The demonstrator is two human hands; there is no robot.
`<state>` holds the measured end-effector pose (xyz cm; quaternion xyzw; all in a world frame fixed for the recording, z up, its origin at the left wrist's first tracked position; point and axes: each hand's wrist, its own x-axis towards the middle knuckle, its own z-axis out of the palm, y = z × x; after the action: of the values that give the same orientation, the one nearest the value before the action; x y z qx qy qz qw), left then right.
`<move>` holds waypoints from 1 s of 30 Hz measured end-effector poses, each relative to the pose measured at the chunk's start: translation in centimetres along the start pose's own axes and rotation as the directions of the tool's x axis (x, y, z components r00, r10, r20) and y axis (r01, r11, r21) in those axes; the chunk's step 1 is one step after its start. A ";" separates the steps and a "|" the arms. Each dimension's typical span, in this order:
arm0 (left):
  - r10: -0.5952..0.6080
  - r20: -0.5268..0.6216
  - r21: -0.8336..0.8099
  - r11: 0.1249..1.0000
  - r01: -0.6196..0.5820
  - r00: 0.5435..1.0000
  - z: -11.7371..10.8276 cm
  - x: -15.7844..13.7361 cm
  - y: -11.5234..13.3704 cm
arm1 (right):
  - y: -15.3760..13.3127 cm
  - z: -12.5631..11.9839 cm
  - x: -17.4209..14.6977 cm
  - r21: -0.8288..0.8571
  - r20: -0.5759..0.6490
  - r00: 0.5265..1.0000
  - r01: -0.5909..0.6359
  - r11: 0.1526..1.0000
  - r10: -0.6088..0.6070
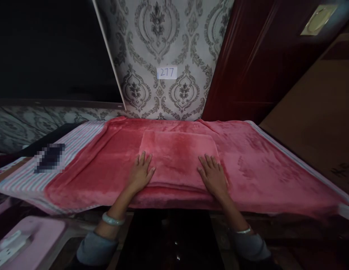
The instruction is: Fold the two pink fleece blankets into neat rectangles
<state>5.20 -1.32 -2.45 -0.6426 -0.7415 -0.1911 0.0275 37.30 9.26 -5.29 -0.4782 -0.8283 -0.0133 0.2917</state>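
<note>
A folded pink-red plush cloth [177, 157] lies as a rectangle in the middle of a larger plush blanket [264, 172] of the same colour. My left hand [140, 173] rests flat on the left edge of the folded cloth, fingers spread and pointing away from me. On its right edge lies my right hand [214, 174], palm down with the fingers apart. Neither hand grips anything. Layers of the fold show along the near edge, between the two wrists.
Under the blanket a striped sheet [81, 144] shows at the left, with a blurred dark object [50, 157] on it. A black screen [56, 52] stands back left, a cardboard box [318, 112] at right. A power strip [11, 247] lies on a pink stool [42, 240].
</note>
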 end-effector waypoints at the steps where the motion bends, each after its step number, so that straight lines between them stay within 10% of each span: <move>1: -0.026 0.017 0.000 1.000 0.026 1.000 -0.3 -0.1 0.1 | 0.2 0.0 -0.1 0.011 0.012 1.000 -0.008 1.000 0.008; 11: -0.063 0.052 -0.030 0.997 0.065 0.997 -5.6 8.0 2.9 | 3.1 -1.3 9.5 0.219 -0.090 0.996 0.041 0.975 -0.021; 16: -0.184 0.152 0.091 0.981 0.171 0.971 -4.0 13.9 3.9 | 1.1 -1.0 15.7 0.043 0.018 0.990 -0.143 0.989 0.142; 30: -0.178 0.119 0.233 0.961 0.147 0.977 1.1 13.9 1.5 | 3.1 3.8 12.8 -0.184 0.155 0.974 -0.134 0.974 0.163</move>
<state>4.50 12.30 0.93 -0.5842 -0.8085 -0.0631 0.0319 33.16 22.15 -2.89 -0.5618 -0.8075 -0.0222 0.1782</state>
